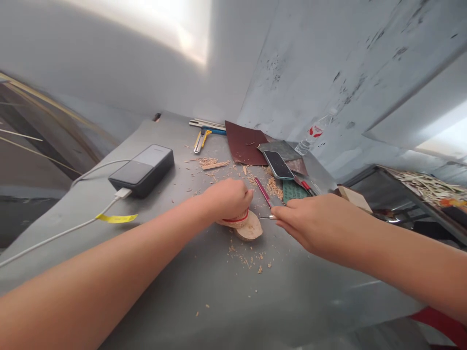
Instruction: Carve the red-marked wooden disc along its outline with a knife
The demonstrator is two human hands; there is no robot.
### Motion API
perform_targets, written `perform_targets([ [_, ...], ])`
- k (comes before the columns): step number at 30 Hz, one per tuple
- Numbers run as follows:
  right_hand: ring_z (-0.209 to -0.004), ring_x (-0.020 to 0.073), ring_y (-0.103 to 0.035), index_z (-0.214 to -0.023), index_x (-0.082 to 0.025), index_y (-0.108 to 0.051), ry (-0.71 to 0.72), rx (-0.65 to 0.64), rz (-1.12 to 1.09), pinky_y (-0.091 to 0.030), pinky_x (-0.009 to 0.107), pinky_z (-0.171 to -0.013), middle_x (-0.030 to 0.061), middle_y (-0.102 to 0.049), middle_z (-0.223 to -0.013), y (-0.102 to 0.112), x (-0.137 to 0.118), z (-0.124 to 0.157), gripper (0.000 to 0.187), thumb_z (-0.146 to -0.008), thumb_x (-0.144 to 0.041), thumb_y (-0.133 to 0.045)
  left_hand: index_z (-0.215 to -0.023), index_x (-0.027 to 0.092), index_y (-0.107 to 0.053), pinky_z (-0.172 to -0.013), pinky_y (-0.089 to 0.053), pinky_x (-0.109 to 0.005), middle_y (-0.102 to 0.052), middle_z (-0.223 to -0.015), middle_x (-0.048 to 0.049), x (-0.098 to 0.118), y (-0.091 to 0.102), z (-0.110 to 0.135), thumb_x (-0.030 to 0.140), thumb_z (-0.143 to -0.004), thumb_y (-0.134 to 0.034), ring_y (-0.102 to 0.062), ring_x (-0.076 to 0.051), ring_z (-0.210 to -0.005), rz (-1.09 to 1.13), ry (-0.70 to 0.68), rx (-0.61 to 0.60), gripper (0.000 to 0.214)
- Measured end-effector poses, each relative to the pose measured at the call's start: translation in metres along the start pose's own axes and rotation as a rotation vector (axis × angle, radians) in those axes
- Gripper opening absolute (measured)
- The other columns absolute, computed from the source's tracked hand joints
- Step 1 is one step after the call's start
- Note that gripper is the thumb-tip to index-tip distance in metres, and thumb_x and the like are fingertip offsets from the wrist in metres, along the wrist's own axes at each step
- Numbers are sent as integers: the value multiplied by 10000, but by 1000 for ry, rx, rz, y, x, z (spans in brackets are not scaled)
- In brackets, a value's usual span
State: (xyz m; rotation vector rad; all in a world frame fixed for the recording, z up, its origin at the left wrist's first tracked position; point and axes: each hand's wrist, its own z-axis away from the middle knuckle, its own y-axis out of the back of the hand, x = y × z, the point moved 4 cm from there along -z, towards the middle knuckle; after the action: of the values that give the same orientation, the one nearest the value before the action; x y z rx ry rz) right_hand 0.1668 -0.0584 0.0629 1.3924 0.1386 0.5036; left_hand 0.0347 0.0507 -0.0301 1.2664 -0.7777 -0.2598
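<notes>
My left hand (pixel 229 198) is closed on a pale wood carving (pixel 249 228), which rests on the grey table. A red band or line runs round the carving just below my fingers. Its rounded, flat end points toward my right side. In my right hand (pixel 310 221) is a thin carving tool (pixel 269 217) with a light shaft; its metal tip is close to the carving's right edge, and I cannot tell whether they touch. Most of the tool's handle is hidden in my fingers. Wood shavings (pixel 251 257) lie scattered around the carving.
A black power bank (pixel 146 170) with a white cable stands at left. Behind lie a utility knife (pixel 202 140), brown sandpaper (pixel 244 143), a phone (pixel 278 165) and a dark red pen-like tool (pixel 263 192). A plastic bottle (pixel 314 133) stands by the wall.
</notes>
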Motion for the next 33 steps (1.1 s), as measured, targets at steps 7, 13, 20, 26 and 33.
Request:
perform_targets([
  [7,-611,152,-493,-746,-196,-580,40,104,-470,-329,325,-583,18,-596,-662,-19,26,-25,503,-1107,-471,-362,-783,187,-731,-612,-402,-344,-757,-806,-148,1,2,0,457,-1024,-304,-691,-275,-732,23,35,-24,559],
  [13,-615,118,-422,-930,-197,-590,173,213,-922,-341,256,-563,-47,-496,-687,-73,43,-56,352,-1055,-520,-526,-727,218,-682,-563,-336,-318,-700,-712,-80,0,3,1,467,-1016,-350,-582,-205,-624,80,78,-57,506],
  [20,-617,99,-398,-957,-203,-560,237,197,-968,-348,223,-534,-46,-492,-742,-83,38,-42,187,-1024,-372,-605,-666,200,-636,-590,-350,-317,-693,-698,-56,-1,-1,-1,456,-1026,-346,-546,-168,-600,144,98,-86,529],
  [26,-693,108,-539,-1029,-207,-628,274,114,-869,-418,216,-577,11,-666,-910,-73,40,-30,84,-1014,-289,-615,-591,207,-548,-531,-293,-321,-529,-542,-12,-2,-2,-2,461,-1030,-341,-368,-143,-496,130,79,-40,547],
  [33,-835,146,-638,-1017,-211,-729,356,105,-838,-484,255,-711,41,-706,-975,-73,37,-25,111,-1016,-279,-642,-592,218,-528,-552,-292,-330,-448,-523,7,-2,-2,-1,463,-1034,-340,-341,-154,-506,124,106,-51,540],
])
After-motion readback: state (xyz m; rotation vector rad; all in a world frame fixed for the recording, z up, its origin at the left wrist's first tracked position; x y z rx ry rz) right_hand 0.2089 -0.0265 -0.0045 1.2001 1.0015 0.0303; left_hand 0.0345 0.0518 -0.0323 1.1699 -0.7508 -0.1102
